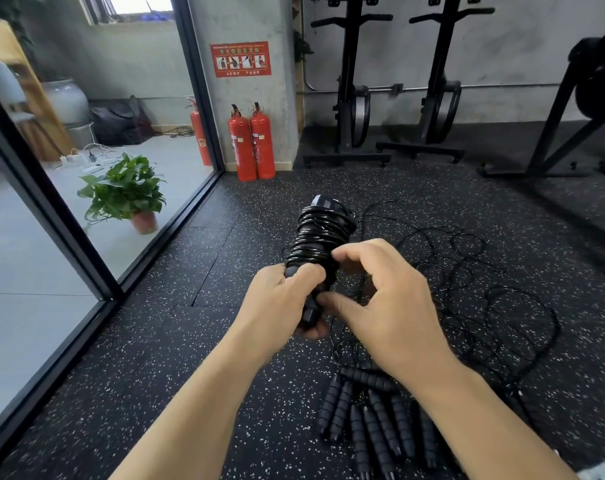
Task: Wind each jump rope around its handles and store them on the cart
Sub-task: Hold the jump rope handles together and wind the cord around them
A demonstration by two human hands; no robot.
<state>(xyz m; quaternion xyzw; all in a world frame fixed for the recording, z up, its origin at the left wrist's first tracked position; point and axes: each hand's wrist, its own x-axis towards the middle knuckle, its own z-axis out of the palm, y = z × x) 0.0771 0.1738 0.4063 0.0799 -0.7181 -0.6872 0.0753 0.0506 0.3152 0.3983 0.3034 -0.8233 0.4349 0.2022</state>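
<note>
My left hand (pixel 280 303) grips the lower end of a pair of black jump rope handles (pixel 320 237), which point up and away from me. Black cord is wound in many turns around their upper part. My right hand (pixel 380 292) is beside the bundle, its fingers curled and its fingertips touching the lowest turns of cord. On the floor below lie several more black foam-grip handles (pixel 373 420) side by side. Their thin black cords (pixel 484 299) sprawl in loose loops to the right. No cart is in view.
Black speckled rubber floor (pixel 190 341) all around. A glass wall with a black frame (pixel 86 265) runs along the left, a potted plant (pixel 128 192) behind it. Two red fire extinguishers (pixel 252 143) stand by a concrete pillar. Black gym machines (pixel 398 98) line the back wall.
</note>
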